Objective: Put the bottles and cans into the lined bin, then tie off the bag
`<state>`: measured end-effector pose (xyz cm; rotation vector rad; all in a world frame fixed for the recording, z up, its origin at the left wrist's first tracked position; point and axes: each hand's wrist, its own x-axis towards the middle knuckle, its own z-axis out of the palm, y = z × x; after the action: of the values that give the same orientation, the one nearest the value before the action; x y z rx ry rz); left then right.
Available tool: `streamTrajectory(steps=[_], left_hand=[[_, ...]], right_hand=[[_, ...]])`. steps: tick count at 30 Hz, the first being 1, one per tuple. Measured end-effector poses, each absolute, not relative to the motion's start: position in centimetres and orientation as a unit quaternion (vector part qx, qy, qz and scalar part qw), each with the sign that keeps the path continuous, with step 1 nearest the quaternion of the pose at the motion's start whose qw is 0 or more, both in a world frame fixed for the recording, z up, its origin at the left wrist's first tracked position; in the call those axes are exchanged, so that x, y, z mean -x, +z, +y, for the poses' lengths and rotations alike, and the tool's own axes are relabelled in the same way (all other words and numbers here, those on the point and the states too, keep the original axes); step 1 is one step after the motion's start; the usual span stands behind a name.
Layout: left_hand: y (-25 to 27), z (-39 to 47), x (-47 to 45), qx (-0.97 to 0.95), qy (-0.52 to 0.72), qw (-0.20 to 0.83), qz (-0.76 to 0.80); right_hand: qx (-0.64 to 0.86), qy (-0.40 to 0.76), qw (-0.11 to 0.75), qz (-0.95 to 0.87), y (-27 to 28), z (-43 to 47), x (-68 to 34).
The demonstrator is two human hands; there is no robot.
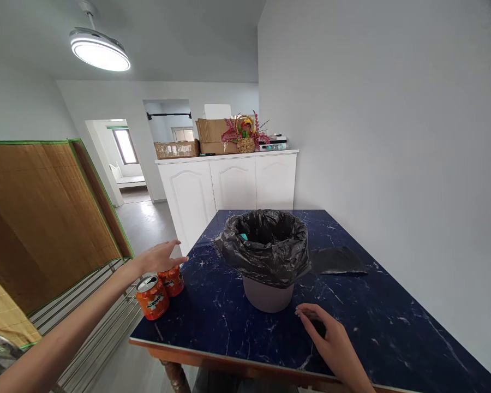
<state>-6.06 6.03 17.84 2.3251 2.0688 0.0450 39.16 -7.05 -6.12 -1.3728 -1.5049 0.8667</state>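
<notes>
- One hand, the left [159,257], is left of the bin [268,297], thumb and fingers spread apart over the far can [174,281]; whether skin touches metal, I cannot tell.
- The right hand [329,334], just beside the bin on its near right, curls thumb and fingertips close together; no held thing shows, and whether the tips meet is unclear.
- Both orange cans stand upright left of the bin, side by side, the near can [152,298] with its top open. A grip around the sides, kept level, would probably guard against drips; thin walls likely dent under a hard squeeze.
- The black bag [270,265] lines the bin and folds loosely over its rim; steadying that rim would probably help.
- Right of the bin, flat black plastic [339,260] lies on the blue table [229,338].
- Beyond the bin stands a white cabinet [233,183].
</notes>
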Motion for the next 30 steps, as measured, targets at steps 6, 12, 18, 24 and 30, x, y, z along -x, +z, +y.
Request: streamTrajectory(steps=[6, 12, 18, 24, 30], left_hand=[[14.7, 5.9, 7.4, -0.737, -0.008, 0.029, 0.676], [19.0, 4.1, 2.1, -0.73, 0.234, -0.071, 0.638], [26.2, 0.3, -7.0, -0.772, 0.433, -0.072, 0.461], [24.4, 3.3, -13.6, -0.878, 0.25, -0.039, 0.407], [23.4, 4.0, -13.1, -0.876, 0.239, 0.006, 0.419]], right_hand=[[0.556, 0.345, 0.455, -0.604, -6.2, -7.1, -39.2], [0.556, 0.342, 0.446, -0.613, -6.1, -7.1, -39.2], [0.558, 0.338, 0.454, -0.606, -5.5, -7.2, -39.1], [0.549, 0.334, 0.465, -0.609, -5.7, -7.0, -38.8], [0.544, 0.343, 0.47, -0.604, -5.8, -6.8, -38.8]])
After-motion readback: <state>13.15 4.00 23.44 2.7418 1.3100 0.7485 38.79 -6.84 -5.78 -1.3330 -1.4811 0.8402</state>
